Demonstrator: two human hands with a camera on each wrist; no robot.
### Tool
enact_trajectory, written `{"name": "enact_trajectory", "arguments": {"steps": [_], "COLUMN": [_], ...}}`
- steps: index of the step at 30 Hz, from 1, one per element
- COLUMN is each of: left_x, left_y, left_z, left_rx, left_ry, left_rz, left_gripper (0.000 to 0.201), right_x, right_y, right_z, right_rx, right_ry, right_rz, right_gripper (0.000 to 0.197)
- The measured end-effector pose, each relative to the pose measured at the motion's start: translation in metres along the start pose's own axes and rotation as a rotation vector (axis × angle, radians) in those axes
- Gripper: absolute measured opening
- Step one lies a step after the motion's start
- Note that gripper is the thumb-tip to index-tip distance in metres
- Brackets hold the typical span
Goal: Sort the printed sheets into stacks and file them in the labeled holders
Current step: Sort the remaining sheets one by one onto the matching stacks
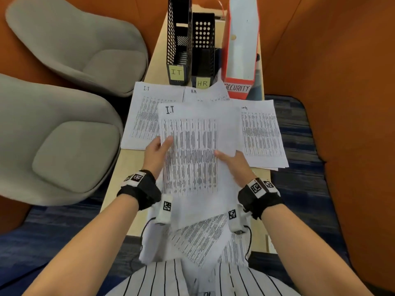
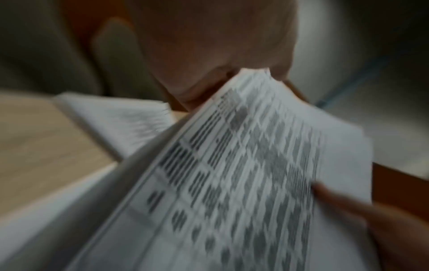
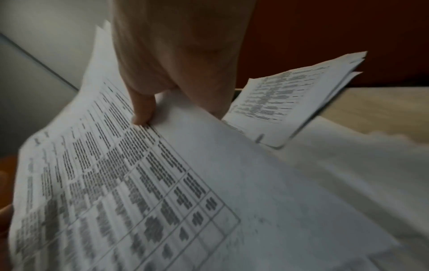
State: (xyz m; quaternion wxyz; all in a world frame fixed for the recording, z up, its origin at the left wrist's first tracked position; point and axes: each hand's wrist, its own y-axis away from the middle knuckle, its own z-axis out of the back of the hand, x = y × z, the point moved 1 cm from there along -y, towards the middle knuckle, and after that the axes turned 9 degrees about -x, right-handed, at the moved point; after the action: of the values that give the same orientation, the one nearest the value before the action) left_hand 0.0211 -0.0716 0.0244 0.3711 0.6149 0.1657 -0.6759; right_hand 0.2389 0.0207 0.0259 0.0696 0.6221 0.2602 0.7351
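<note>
I hold a printed sheet headed "I.T" [image 1: 192, 146] above the table with both hands. My left hand [image 1: 157, 149] pinches its left edge, thumb on top; my right hand [image 1: 232, 158] pinches its right side, thumb on the print [image 3: 144, 111]. Flat on the table lie an I.T stack [image 1: 141, 116] at left, an H.R stack [image 1: 205, 95] behind the held sheet, and a security stack [image 1: 263, 135] [image 3: 290, 102] at right. Behind stand the black IT holder [image 1: 178, 45], the black HR holder [image 1: 203, 50] and the red SECURITY holder [image 1: 240, 50]. The left wrist view shows the held sheet [image 2: 243, 174], blurred.
Loose unsorted sheets [image 1: 201, 238] lie on the near end of the narrow wooden table [image 1: 126, 167], below my wrists. Two grey chairs [image 1: 64, 135] stand close on the left. An orange wall [image 1: 352, 82] closes the right side, with blue carpet [image 1: 299, 189] below.
</note>
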Motion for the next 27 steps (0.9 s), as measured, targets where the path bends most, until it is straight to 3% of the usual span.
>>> {"name": "enact_trajectory", "arguments": {"steps": [3, 6, 9, 11, 13, 16, 19, 22, 23, 26, 27], "left_x": [-0.039, -0.07, -0.068, -0.047, -0.014, 0.02, 0.019, 0.007, 0.006, 0.01, 0.013], "left_y": [0.009, 0.021, 0.023, 0.019, 0.011, 0.006, 0.003, -0.009, -0.015, -0.025, -0.027], "left_z": [-0.006, -0.009, -0.01, -0.011, -0.013, -0.019, -0.026, -0.025, -0.022, -0.013, -0.011], "left_rx": [-0.032, -0.148, -0.157, -0.165, -0.183, -0.138, -0.168, -0.259, -0.267, -0.15, -0.111], "left_ry": [-0.031, 0.139, 0.215, 0.178, 0.117, -0.009, -0.013, 0.028, 0.022, -0.129, -0.168], "left_rz": [-0.238, -0.456, -0.51, -0.416, -0.237, -0.025, -0.016, -0.039, -0.015, 0.133, 0.156], "left_gripper": [0.027, 0.012, 0.033, 0.039, 0.039, 0.026, 0.021, 0.01, 0.012, 0.05, 0.053], "right_x": [0.037, 0.064, 0.061, 0.039, 0.014, -0.02, -0.025, -0.003, 0.004, 0.014, 0.014], "right_y": [0.002, 0.008, 0.012, 0.006, -0.001, -0.014, -0.021, -0.028, -0.032, -0.048, -0.054], "right_z": [0.001, 0.0, -0.001, -0.003, -0.007, -0.014, -0.025, -0.037, -0.038, -0.042, -0.043], "right_rx": [-0.045, -0.066, 0.006, 0.034, 0.04, -0.001, -0.074, -0.087, -0.079, -0.069, -0.075], "right_ry": [-0.092, -0.156, -0.116, -0.053, -0.009, 0.021, 0.011, -0.086, -0.135, -0.237, -0.234], "right_rz": [0.143, 0.299, 0.363, 0.316, 0.232, 0.116, 0.076, 0.137, 0.145, 0.103, 0.075], "right_gripper": [0.024, 0.023, 0.032, 0.041, 0.042, 0.041, 0.037, 0.026, 0.027, 0.043, 0.048]}}
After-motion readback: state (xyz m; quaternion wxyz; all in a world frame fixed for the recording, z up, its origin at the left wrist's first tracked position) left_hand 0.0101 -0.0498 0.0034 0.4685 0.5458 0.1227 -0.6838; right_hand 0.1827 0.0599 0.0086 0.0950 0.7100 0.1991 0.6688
